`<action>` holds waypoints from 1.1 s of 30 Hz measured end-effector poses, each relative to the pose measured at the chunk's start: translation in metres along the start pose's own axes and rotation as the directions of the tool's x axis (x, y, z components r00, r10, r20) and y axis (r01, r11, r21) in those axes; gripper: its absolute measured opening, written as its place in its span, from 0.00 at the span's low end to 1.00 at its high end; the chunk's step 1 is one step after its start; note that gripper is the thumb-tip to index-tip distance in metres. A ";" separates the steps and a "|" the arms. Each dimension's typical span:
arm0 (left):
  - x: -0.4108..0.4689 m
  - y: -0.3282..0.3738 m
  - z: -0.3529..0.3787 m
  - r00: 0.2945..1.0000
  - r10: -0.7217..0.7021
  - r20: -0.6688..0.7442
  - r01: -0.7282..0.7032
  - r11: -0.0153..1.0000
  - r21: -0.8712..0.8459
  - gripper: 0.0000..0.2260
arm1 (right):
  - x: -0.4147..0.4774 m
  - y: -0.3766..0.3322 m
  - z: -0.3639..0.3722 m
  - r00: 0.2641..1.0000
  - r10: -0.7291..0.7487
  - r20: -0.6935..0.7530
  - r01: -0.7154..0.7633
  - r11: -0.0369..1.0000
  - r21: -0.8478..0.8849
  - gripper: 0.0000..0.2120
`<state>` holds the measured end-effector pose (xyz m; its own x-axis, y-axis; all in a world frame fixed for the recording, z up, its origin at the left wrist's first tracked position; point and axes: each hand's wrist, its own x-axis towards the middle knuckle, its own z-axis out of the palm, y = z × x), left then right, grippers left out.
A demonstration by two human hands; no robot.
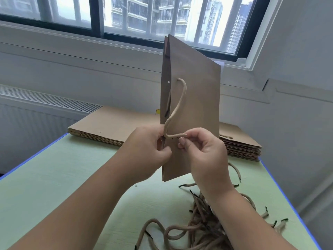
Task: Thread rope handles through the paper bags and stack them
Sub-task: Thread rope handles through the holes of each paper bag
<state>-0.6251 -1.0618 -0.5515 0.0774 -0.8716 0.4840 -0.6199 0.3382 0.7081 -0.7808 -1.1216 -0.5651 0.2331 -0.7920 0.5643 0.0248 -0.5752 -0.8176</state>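
Many loose rope handles (201,230) are left heaped on the table (72,177) nearest; above them a flat brown paper bag (196,91) is held upright, gripped at its edge by the left hand (144,152), while the rope (182,98), one end threaded, is pinched by the right hand (205,152); stacked bags (241,143) are seen beyond

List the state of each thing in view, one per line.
paper bag: held upright, folded flat, left hand gripping its edge
rope handle: one end through the bag's hole, free end pinched by right hand
left stack: bags lying flat, no handle visible
right stack: bags lying flat, handle on top
loose ropes: heaped, unthreaded
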 end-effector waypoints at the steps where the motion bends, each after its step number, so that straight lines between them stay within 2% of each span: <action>1: -0.001 0.002 0.000 1.000 0.002 -0.009 -0.002 1.000 0.000 0.09 | -0.001 0.000 0.000 1.000 -0.023 0.003 0.023 0.999 -0.042 0.10; 3: -0.002 0.005 0.001 0.999 0.003 -0.033 -0.003 1.000 0.008 0.16 | -0.001 0.000 0.000 0.998 -0.068 0.013 0.069 0.992 -0.110 0.10; 5: -0.001 0.006 0.003 0.999 0.002 -0.049 -0.001 1.000 0.022 0.18 | -0.002 0.000 0.000 0.994 -0.107 0.027 0.110 0.981 -0.159 0.08; 7: -0.002 0.006 0.004 0.999 0.024 -0.045 -0.022 0.999 0.040 0.13 | -0.002 0.001 0.000 0.989 -0.142 0.036 0.147 0.969 -0.198 0.08; 9: -0.003 0.008 0.002 0.998 0.054 0.018 -0.055 0.997 0.051 0.07 | -0.001 0.002 0.000 0.987 -0.154 0.038 0.158 0.964 -0.215 0.08; 10: -0.004 0.009 0.000 0.996 0.058 0.064 -0.059 0.998 0.009 0.07 | -0.001 0.001 -0.002 0.989 -0.146 0.038 0.151 0.966 -0.212 0.08; 12: -0.003 0.012 -0.005 0.991 0.054 0.124 -0.035 0.988 -0.152 0.13 | 0.001 -0.001 -0.005 0.992 -0.114 0.059 0.123 0.977 -0.174 0.09; 13: -0.003 0.011 -0.007 0.990 0.056 0.133 -0.031 0.983 -0.180 0.15 | 0.001 -0.002 -0.006 0.992 -0.102 0.077 0.113 0.982 -0.152 0.08; 17: -0.003 0.008 -0.010 0.987 0.088 0.136 -0.078 0.994 -0.075 0.15 | 0.002 -0.004 -0.010 0.992 -0.084 0.099 0.089 0.995 -0.051 0.08; 21: -0.002 0.005 -0.010 0.988 0.026 0.151 -0.011 0.995 -0.095 0.12 | 0.002 -0.002 -0.012 0.987 -0.086 0.138 0.098 0.992 -0.079 0.04; 25: -0.003 0.002 -0.010 0.992 0.058 0.115 -0.061 0.998 0.024 0.07 | 0.002 0.000 -0.011 0.985 -0.056 0.163 0.066 0.996 -0.058 0.06; 30: -0.002 0.005 -0.010 0.997 0.074 0.034 -0.080 0.964 0.252 0.10 | -0.003 -0.002 -0.006 0.975 0.001 0.223 0.012 0.998 -0.055 0.10; 33: -0.002 0.007 -0.012 0.992 0.106 0.063 -0.119 0.950 0.290 0.10 | -0.005 -0.009 -0.005 0.974 -0.018 0.225 0.033 0.997 -0.062 0.09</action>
<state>-0.6203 -1.0533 -0.5408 -0.0378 -0.8517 0.5227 -0.8240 0.3225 0.4658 -0.7874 -1.1135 -0.5602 0.4455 -0.7149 0.5390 -0.0281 -0.6129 -0.7897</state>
